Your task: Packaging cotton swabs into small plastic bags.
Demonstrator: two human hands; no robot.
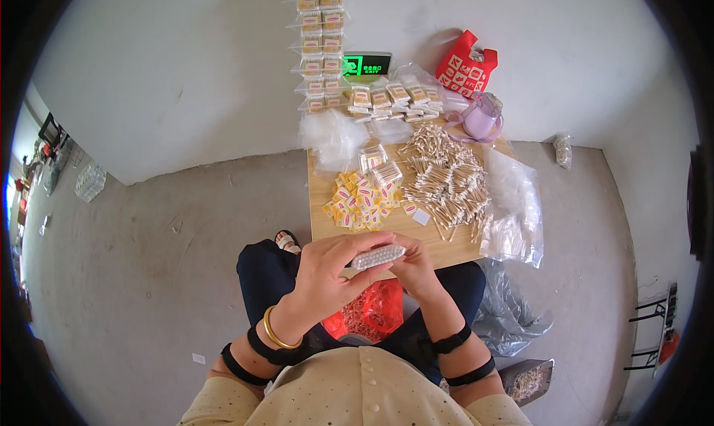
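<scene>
Over the table's near edge, my left hand (pixel 323 270) is wrapped around a small bundle of cotton swabs (pixel 378 258), its white tips facing up. My right hand (pixel 416 271) grips the bundle's right end; its fingertips are partly hidden. Just beyond lies a heap of yellow printed cards (pixel 361 205), with a white square card (pixel 421 217) to its right. Two packed bundles of swabs (pixel 385 173) rest behind the cards. A large pile of loose cotton swabs (pixel 450 184) covers the table's right half.
Clear plastic bags lie at the back left (pixel 335 139) and right edge (pixel 513 210). Swab packs (pixel 398 95), a tall pack stack (pixel 312 46), a lilac cup (pixel 480 117) and a red bag (pixel 467 65) stand behind. A red plastic bag (pixel 383 307) sits between my legs.
</scene>
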